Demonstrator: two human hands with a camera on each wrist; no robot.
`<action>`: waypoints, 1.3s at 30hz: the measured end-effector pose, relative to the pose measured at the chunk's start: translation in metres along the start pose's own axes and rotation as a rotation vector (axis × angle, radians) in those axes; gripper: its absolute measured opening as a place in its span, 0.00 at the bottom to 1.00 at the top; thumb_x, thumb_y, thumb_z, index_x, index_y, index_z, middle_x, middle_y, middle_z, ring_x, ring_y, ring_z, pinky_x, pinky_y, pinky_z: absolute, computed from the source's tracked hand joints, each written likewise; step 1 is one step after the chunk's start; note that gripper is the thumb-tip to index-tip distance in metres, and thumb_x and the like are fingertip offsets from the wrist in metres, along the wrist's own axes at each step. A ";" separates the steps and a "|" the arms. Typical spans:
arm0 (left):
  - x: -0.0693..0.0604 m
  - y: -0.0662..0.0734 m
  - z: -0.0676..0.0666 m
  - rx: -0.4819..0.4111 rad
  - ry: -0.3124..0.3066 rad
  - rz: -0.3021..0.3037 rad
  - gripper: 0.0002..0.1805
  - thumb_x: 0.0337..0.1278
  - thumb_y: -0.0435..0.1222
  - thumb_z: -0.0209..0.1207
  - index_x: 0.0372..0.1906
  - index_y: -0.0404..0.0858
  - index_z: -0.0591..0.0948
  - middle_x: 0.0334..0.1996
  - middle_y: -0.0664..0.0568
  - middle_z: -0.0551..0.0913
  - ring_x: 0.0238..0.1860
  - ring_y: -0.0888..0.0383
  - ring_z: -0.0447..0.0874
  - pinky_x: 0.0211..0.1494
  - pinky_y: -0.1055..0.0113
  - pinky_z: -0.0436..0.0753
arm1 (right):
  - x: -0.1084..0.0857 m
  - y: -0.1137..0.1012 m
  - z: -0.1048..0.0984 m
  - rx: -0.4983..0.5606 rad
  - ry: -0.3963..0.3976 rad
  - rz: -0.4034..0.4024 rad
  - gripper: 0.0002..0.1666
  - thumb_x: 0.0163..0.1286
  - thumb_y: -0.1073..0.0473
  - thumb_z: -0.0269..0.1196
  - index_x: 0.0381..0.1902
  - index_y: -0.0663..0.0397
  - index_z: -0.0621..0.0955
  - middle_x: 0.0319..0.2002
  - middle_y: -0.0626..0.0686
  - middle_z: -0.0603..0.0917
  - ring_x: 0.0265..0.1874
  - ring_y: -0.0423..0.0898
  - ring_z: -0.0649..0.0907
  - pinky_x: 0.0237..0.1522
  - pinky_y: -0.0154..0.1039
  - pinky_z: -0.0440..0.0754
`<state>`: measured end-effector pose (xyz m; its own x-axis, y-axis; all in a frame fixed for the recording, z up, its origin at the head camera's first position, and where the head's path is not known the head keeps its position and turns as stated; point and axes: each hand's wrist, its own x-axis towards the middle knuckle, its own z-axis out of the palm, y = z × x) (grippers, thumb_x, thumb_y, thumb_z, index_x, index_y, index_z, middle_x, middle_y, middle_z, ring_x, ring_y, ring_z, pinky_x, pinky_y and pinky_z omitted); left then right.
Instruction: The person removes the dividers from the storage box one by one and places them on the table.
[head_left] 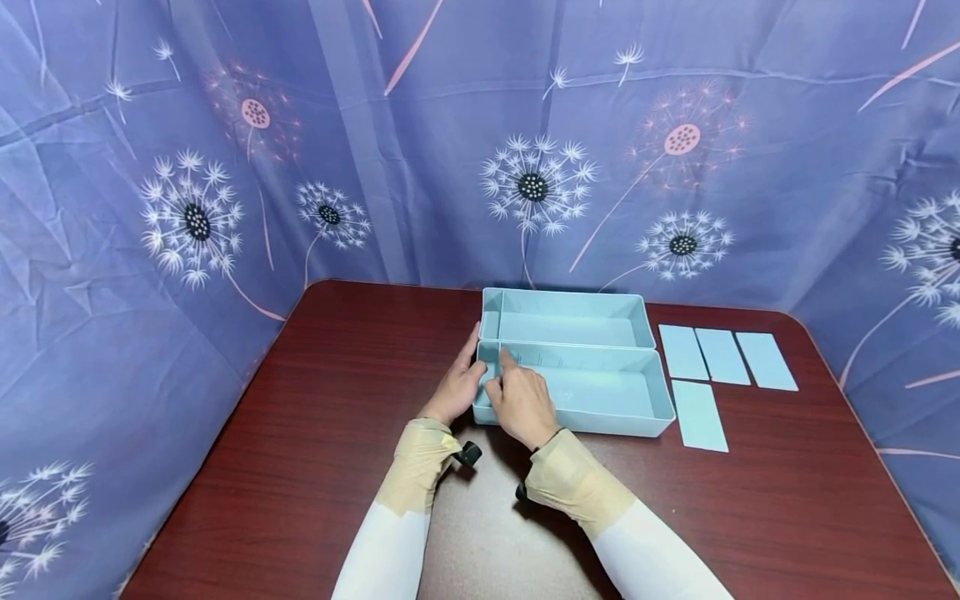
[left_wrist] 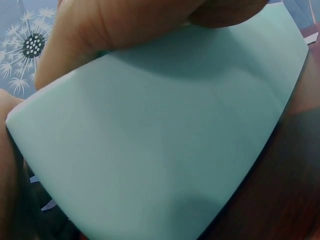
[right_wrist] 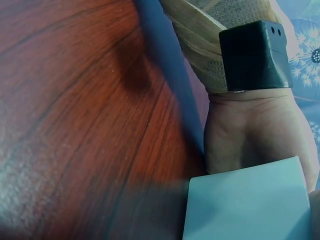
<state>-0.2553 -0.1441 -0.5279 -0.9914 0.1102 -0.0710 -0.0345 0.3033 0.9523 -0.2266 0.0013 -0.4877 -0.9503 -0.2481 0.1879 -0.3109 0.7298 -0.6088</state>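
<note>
Two long pale-blue storage boxes lie side by side, the rear box (head_left: 577, 327) touching the front box (head_left: 600, 423). My left hand (head_left: 456, 388) grips the front box's left end, thumb over the rim and fingers along the outside. In the left wrist view, that hand's thumb (left_wrist: 135, 25) lies over the edge of a pale-blue box wall (left_wrist: 165, 125). My right hand (head_left: 527, 407) reaches into the front box's left part, index finger and thumb at a thin upright divider, which they largely hide. The right wrist view shows a box corner (right_wrist: 247, 205) below the left wrist.
Several flat pale-blue panels (head_left: 700, 417) lie on the reddish-brown table (head_left: 330, 400) right of the boxes. Near its left end, the rear box has an upright divider (head_left: 502, 315). A dandelion-patterned blue curtain (head_left: 450, 167) hangs behind the table.
</note>
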 end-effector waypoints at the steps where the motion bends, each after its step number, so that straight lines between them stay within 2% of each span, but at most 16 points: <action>1: 0.000 0.000 0.000 -0.001 0.001 0.001 0.39 0.74 0.42 0.43 0.83 0.71 0.46 0.85 0.57 0.48 0.84 0.52 0.47 0.83 0.46 0.53 | 0.000 0.000 0.000 0.001 0.004 -0.002 0.37 0.69 0.63 0.58 0.74 0.72 0.68 0.10 0.44 0.70 0.10 0.41 0.65 0.17 0.36 0.64; 16: 0.001 -0.001 -0.001 -0.005 0.006 0.000 0.39 0.74 0.41 0.43 0.82 0.72 0.46 0.84 0.57 0.50 0.83 0.53 0.48 0.83 0.48 0.53 | 0.001 0.001 -0.002 0.038 0.004 0.005 0.37 0.68 0.62 0.56 0.74 0.72 0.69 0.11 0.44 0.71 0.11 0.41 0.66 0.18 0.37 0.67; 22: 0.001 0.000 0.000 -0.007 0.007 -0.001 0.39 0.75 0.41 0.43 0.82 0.73 0.46 0.84 0.57 0.50 0.83 0.53 0.48 0.83 0.47 0.53 | 0.000 0.001 -0.003 0.073 -0.005 0.014 0.37 0.69 0.63 0.54 0.75 0.71 0.67 0.10 0.44 0.70 0.08 0.41 0.63 0.15 0.35 0.64; 31: 0.001 0.001 -0.001 0.002 0.006 0.000 0.39 0.75 0.41 0.43 0.82 0.71 0.46 0.84 0.57 0.50 0.83 0.53 0.48 0.83 0.48 0.53 | 0.000 0.002 -0.002 0.067 0.025 0.011 0.37 0.68 0.62 0.55 0.74 0.70 0.69 0.10 0.44 0.69 0.09 0.41 0.63 0.15 0.36 0.64; 38: 0.001 0.000 0.000 -0.003 0.013 -0.010 0.40 0.74 0.40 0.44 0.82 0.74 0.46 0.84 0.58 0.51 0.83 0.54 0.49 0.83 0.48 0.54 | 0.000 0.003 -0.003 0.106 0.025 0.019 0.37 0.68 0.63 0.55 0.75 0.71 0.68 0.09 0.45 0.69 0.07 0.40 0.63 0.14 0.36 0.64; 39: 0.001 0.000 0.000 -0.003 0.011 -0.013 0.39 0.75 0.40 0.43 0.82 0.74 0.46 0.84 0.58 0.50 0.83 0.54 0.49 0.83 0.48 0.54 | 0.001 0.003 -0.003 0.115 0.033 0.015 0.33 0.68 0.63 0.55 0.70 0.72 0.73 0.11 0.46 0.71 0.07 0.40 0.62 0.14 0.36 0.64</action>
<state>-0.2564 -0.1440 -0.5284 -0.9922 0.0958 -0.0799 -0.0476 0.3014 0.9523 -0.2283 0.0055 -0.4874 -0.9554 -0.2150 0.2025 -0.2949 0.6549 -0.6958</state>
